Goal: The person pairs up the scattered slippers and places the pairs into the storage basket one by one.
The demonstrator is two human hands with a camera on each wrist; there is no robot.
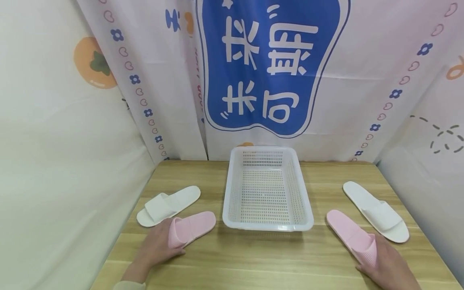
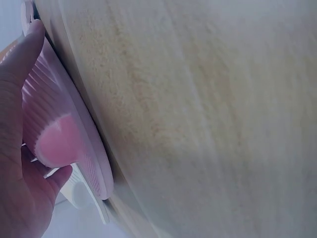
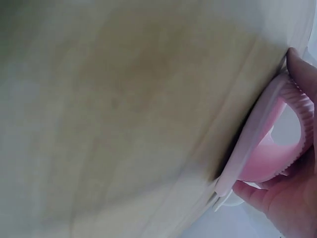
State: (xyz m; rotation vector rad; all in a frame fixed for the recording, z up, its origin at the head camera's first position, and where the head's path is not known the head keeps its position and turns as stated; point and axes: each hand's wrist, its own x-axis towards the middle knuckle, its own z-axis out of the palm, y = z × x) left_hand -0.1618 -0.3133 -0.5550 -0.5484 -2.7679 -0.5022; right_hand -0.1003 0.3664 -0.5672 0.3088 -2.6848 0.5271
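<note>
On the left side of the wooden table, my left hand [image 1: 156, 243] grips a pink slipper [image 1: 198, 224] by its strap end. The left wrist view shows the thumb along one side of the ribbed strap and a fingertip at the other. My right hand [image 1: 393, 264] holds a second pink slipper [image 1: 344, 228] the same way, on the right. In the right wrist view, thumb and fingers span the strap [image 3: 303, 106], and the sole's edge lies close over the table. Beyond each pink slipper lies a white slipper, one left [image 1: 186, 198] and one right [image 1: 357, 192].
A white perforated plastic basket [image 1: 232, 189] stands at the back middle of the table [image 1: 261, 266], between the slippers. Behind it hangs a printed curtain [image 1: 174, 121] with a blue panel. White cloth walls [image 1: 65, 181] close in both sides.
</note>
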